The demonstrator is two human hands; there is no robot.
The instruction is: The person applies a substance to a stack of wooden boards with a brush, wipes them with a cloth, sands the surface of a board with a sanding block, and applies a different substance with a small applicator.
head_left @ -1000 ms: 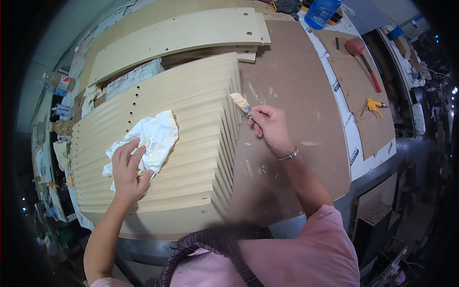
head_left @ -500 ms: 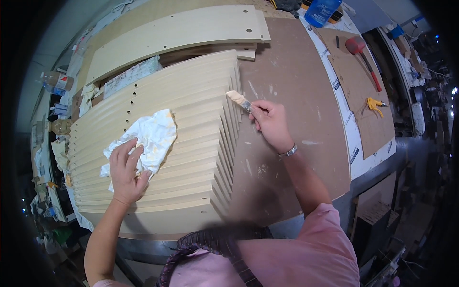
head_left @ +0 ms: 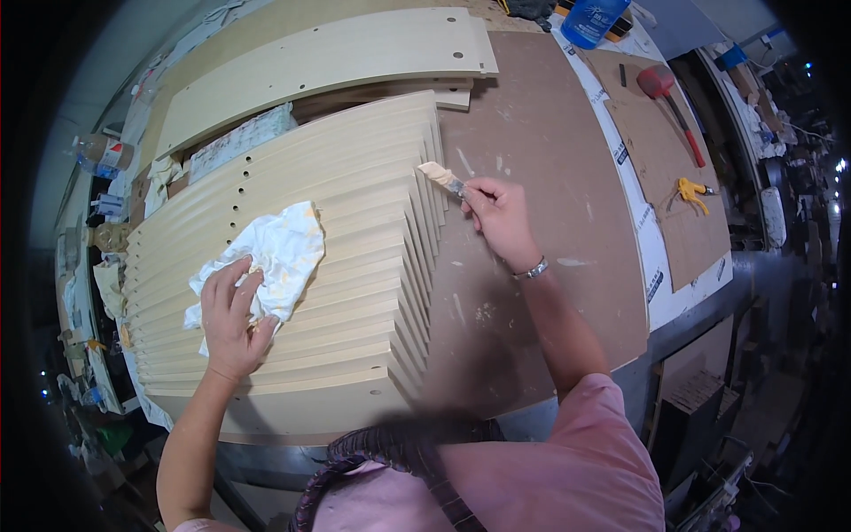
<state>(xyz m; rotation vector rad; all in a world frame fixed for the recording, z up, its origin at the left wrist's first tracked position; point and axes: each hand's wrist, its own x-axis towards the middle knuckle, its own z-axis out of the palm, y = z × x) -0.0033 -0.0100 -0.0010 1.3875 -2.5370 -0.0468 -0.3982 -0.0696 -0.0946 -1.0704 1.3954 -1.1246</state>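
A row of overlapping pale yellow boards [head_left: 346, 191] leans in a slanted stack across the left of the table. On top of them lies a crumpled white cloth [head_left: 288, 239] with yellowish stains. My left hand [head_left: 232, 324] rests on the cloth's near left part, its fingers curled into the folds. My right hand [head_left: 498, 217] pinches the handle of a small putty knife [head_left: 441, 179], whose blade is coated in tan paste. That blade is at the boards' right ends, near the upper part of the stack; whether it touches them I cannot tell.
Behind the stack lie more long boards [head_left: 355, 53] with drilled holes. The brown tabletop [head_left: 567, 177] bears white smears. To the right are a red-headed mallet [head_left: 658, 84] and a yellow air blow gun [head_left: 690, 193] on cardboard. A blue container [head_left: 594, 22] stands at the far edge.
Both hands hold nearly the same place and grip. The whole view has shifted very slightly, and the putty knife is still by the board ends.
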